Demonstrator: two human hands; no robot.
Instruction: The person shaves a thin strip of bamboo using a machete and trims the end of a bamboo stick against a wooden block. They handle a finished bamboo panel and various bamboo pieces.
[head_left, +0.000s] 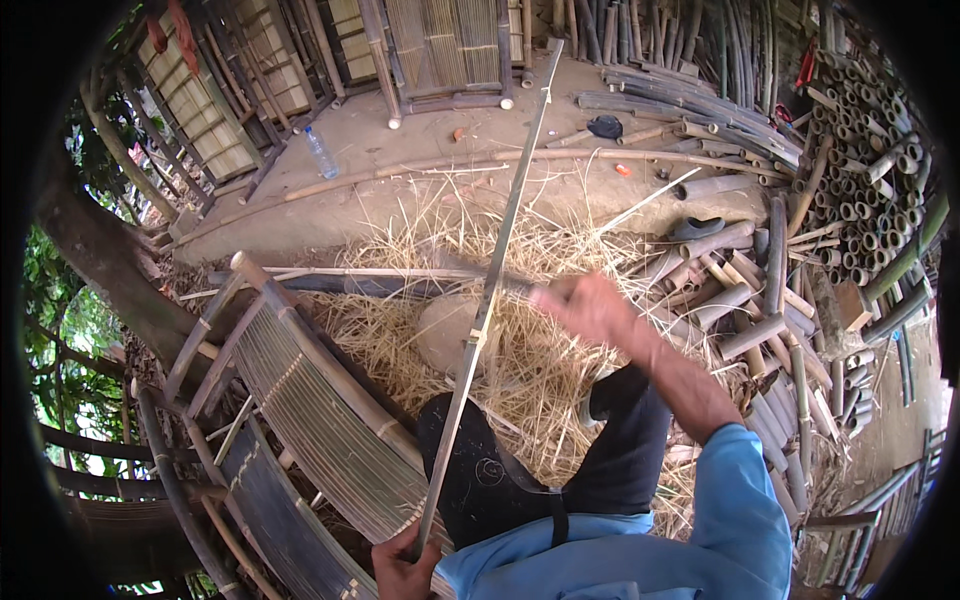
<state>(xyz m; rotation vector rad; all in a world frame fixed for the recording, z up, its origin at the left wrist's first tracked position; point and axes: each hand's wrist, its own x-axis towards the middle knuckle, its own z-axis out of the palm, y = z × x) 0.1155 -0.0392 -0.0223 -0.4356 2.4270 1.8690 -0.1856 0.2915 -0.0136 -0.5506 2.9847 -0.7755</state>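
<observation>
Head view: a long, narrow bamboo strip (490, 295) slants up the middle of the scene, its lower end by the person's lap and its upper end out over the bare earth (420, 120) at the far side. Between these it passes over one leg of the black trousers (470, 455), beside a round pale block (445, 335) and above a bed of straw-coloured shavings (530, 400); whether it rests on the leg or block, I cannot tell. Left of it stands a slatted bamboo seat (325, 385). The left hand (405, 562) grasps the strip close to its lower end, thumb and fingers wrapped around it. The right hand (588, 305) is raised just right of the strip, apart from it and smeared by motion; its fingers look curled near a dark, blurred shape (517, 286), but I cannot tell whether they are closed on that. Judging by its thin section, the strip should be light for its length, stiff along the grain yet springy, so the long unsupported end would sway and twist. Its smooth face may slide in a bare palm, its edges are probably sharp, and the pale frayed patches near the middle could shed splinters. A firm hold near the lower end gives control of angle; a second hold would sit best near mid-length, pressing the flat faces rather than the edges.
</observation>
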